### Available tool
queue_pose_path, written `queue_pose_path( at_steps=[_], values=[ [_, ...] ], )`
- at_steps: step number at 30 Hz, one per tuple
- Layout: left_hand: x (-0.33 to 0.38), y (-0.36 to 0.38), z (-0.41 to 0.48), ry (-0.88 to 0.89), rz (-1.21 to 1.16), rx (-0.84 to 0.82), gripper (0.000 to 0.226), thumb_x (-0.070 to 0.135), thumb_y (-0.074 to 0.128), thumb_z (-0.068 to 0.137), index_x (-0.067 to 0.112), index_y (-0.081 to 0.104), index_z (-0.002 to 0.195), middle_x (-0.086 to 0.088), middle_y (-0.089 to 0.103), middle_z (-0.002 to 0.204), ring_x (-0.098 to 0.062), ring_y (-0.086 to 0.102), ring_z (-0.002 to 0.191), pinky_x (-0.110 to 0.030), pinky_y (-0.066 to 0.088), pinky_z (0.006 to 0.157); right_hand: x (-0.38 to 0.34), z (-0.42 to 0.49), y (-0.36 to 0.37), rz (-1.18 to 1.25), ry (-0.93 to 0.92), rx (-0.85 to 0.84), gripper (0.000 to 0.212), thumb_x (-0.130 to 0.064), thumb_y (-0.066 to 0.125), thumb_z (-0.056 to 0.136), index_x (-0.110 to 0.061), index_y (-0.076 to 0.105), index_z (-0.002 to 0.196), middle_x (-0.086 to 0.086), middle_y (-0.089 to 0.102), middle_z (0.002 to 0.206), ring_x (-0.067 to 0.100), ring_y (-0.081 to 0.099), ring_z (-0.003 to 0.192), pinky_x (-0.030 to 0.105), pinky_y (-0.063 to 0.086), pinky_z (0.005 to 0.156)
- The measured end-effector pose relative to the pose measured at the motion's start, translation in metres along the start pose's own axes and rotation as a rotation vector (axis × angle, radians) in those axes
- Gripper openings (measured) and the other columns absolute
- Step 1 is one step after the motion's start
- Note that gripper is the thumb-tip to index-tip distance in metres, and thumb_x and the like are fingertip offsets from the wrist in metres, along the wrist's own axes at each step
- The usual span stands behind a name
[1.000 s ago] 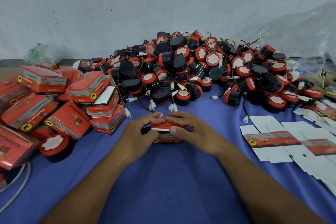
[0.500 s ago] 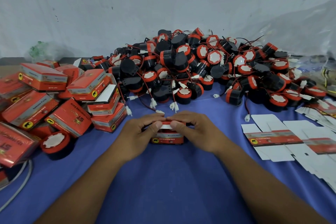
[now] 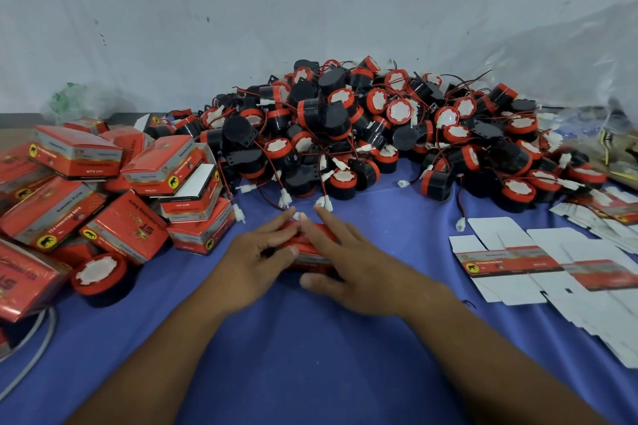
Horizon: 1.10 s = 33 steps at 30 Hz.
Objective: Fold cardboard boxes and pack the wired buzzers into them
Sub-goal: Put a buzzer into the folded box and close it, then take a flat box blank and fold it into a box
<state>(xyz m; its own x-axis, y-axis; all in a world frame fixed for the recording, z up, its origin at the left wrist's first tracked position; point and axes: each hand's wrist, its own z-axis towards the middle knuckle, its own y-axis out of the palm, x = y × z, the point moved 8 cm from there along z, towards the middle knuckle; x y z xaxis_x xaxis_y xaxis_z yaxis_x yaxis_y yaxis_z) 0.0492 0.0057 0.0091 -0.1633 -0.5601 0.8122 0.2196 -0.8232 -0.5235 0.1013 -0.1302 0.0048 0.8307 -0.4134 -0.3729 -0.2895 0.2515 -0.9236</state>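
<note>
Box point(image 3: 312, 252) lies at the middle of the blue-covered bench point(image 3: 310, 355), long axis running left to right, directly under both hands. The left hand point(image 3: 255, 259) and right hand point(image 3: 359, 272) are flat on its top, fingers straight and pressing, thumbs at its near face; neither is curled round it. It looks closed, so the likely next move is sideways. The packed boxes point(image 3: 138, 183) are heaped to the left, nearer the left hand. The flat blanks point(image 3: 511, 262) lie to the right, nearer the right hand. The pile of buzzers point(image 3: 362, 134) rises just beyond the fingertips, with white plugs point(image 3: 286, 198) trailing toward the box. A lone buzzer point(image 3: 100, 276) stands near the heap, beside the leftward path.
</note>
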Motion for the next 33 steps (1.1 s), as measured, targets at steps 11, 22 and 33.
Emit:
queue_pose_path(
  at_steps=[11,22,33],
  values=[
    [0.000,-0.013,0.001,0.003,-0.049,0.198,0.022,0.048,0.047,0.098,0.041,0.068,0.102,0.013,0.071,0.099,-0.001,0.064,0.095,-0.015,0.049,0.078,0.007,0.008,-0.015,0.266,-0.025,0.231,0.068,-0.041,0.080,0.082,-0.029,0.045,0.140,-0.011,0.041,0.143,0.009,0.050,0.122,0.024,0.046,0.100],
    [0.009,-0.032,-0.003,-0.089,-0.028,0.386,0.028,0.049,0.076,0.077,0.030,0.065,0.094,0.015,0.068,0.081,-0.002,0.064,0.071,-0.024,0.051,0.064,0.030,0.008,-0.013,0.690,0.180,0.344,0.065,-0.022,0.079,0.086,-0.034,0.040,0.136,-0.020,0.057,0.124,-0.004,0.064,0.101,0.014,0.053,0.079],
    [0.022,-0.077,0.013,-0.060,-1.161,0.361,0.045,0.021,0.066,0.090,0.005,0.052,0.129,-0.012,0.066,0.128,-0.027,0.065,0.116,-0.029,0.057,0.087,0.040,0.008,-0.012,0.459,0.284,0.294,0.026,-0.032,0.069,0.093,-0.027,0.062,0.118,-0.010,0.064,0.111,-0.005,0.062,0.093,0.006,0.047,0.075]
  ],
)
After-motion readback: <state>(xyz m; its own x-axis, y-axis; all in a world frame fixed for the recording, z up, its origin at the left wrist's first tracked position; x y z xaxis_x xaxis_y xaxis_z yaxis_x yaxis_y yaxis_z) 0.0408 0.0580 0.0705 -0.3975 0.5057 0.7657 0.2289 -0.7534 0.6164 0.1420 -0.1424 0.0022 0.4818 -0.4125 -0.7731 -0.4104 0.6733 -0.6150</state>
